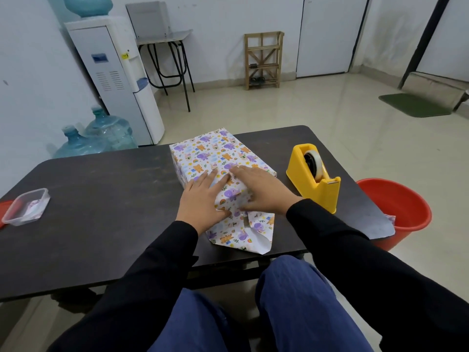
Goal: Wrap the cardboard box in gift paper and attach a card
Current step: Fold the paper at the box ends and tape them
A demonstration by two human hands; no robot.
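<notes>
The box (215, 153), covered in white gift paper with purple elephants and orange bears, lies lengthwise on the dark table (101, 194). Its near end is open: a loose paper flap (243, 236) spreads flat toward the table's front edge. My left hand (203, 199) presses flat on the near left corner of the box, fingers straight. My right hand (261, 189) lies flat on the top near end, its thumb down on the folded paper. A clear plastic container (25, 207) with a small patterned card inside sits at the table's left edge.
A yellow tape dispenser (314, 176) stands on the table right of the box. A red bucket (396, 212) sits on the floor past the table's right edge, a paper scrap (380, 224) hanging at its rim. A water dispenser (114, 77) and bottles stand at the back left.
</notes>
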